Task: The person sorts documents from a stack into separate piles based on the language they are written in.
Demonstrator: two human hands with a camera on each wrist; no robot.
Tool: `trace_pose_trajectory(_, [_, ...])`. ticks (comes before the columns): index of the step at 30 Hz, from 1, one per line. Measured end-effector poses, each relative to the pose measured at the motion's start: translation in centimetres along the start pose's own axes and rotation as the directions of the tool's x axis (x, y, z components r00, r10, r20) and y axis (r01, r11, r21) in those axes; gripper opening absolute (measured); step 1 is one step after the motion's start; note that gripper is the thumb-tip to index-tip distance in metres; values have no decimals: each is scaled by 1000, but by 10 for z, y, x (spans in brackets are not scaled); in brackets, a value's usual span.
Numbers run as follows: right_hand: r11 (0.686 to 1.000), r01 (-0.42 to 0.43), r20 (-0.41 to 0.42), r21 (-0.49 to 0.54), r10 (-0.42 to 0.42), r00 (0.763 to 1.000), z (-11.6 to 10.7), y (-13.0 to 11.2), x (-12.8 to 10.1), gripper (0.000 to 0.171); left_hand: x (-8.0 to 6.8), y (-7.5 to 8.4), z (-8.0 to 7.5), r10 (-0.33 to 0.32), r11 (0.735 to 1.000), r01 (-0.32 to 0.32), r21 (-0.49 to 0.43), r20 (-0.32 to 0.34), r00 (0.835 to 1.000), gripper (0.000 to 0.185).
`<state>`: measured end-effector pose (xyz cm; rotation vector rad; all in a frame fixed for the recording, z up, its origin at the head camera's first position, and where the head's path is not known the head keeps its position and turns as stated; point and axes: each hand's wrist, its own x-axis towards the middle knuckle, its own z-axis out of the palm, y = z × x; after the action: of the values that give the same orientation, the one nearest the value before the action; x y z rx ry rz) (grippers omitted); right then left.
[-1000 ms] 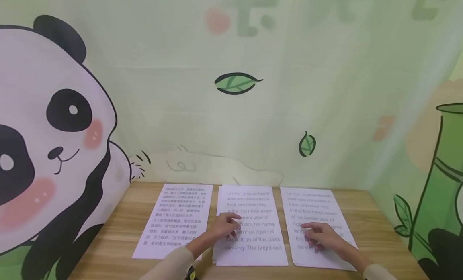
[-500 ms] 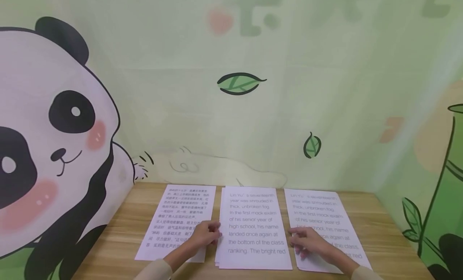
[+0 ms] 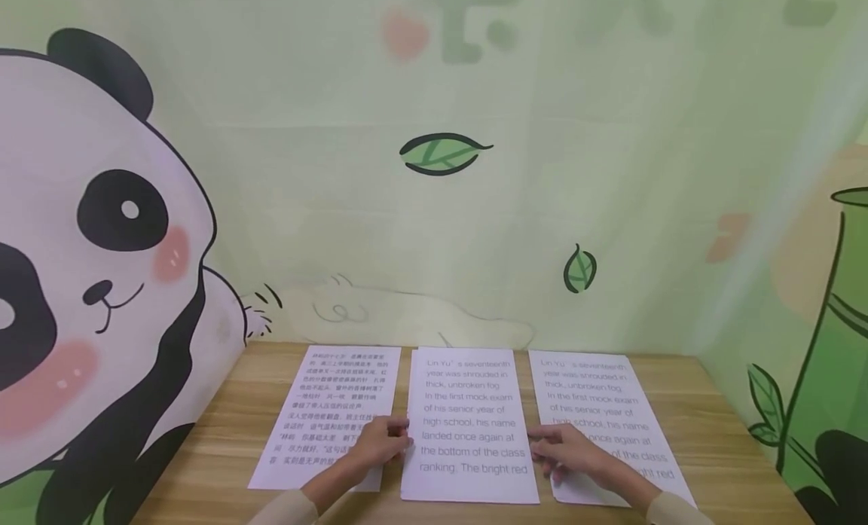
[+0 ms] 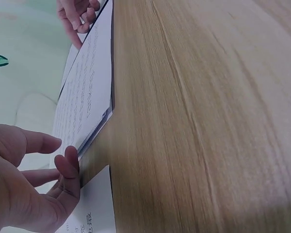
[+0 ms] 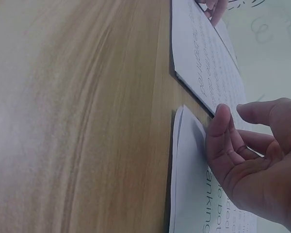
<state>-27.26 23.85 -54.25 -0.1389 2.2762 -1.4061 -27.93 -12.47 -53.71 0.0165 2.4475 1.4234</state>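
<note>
A middle stack of white paper (image 3: pixel 468 404), printed in large English text, lies between my two hands. My left hand (image 3: pixel 380 444) is at its left edge, the fingertips right at the sheets' side, wrist above a page of Chinese text (image 3: pixel 319 412). At the opposite edge, my right hand (image 3: pixel 566 451) has its fingertips by the paper's side and overlaps the right stack (image 3: pixel 590 389). In the left wrist view, the thumb (image 4: pixel 43 143) and bent fingers stand apart. The right wrist view shows the right hand's fingers (image 5: pixel 223 131) loosely bent beside the middle stack.
The three sets of paper stand side by side on a wood-grain table (image 3: pixel 217 434). Behind it hangs a pale green backdrop (image 3: pixel 305 171) with a panda, leaves and bamboo. In the right wrist view, the right stack's sheets (image 5: pixel 189 165) spread slightly at a corner.
Both hands have moved left: the left from atop the middle stack to its left edge, the right from the right stack to the middle one's right edge. The middle stack's lower left edge looks more even.
</note>
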Motion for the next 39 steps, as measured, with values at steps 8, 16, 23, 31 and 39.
trace_pose_trajectory(8, [1000, 1, -39, 11, 0, 999, 2, -6, -4, 52, -4, 2, -1, 34, 999, -34, -20, -15, 999, 53])
trace_pose_trajectory(16, [997, -6, -69, 76, 11, 998, 8, -14, -2, 54, -5, 1, -3, 76, 993, -80, -90, -52, 996, 49])
trace_pose_trajectory(23, [993, -48, -76, 104, 56, 996, 16, -14, 0, 54, -3, -3, -4, 8, 979, -9, -203, -7, 1000, 45])
trace_pose_trajectory(31, [991, -37, -66, 128, 45, 997, 18, -11, -1, 58, -5, -6, -3, -38, 968, 47, -247, 39, 998, 57])
trace_pose_trajectory(39, [995, -16, -106, 97, 26, 994, 14, -11, -6, 56, -6, -8, -6, -29, 961, 54, -271, 95, 995, 59])
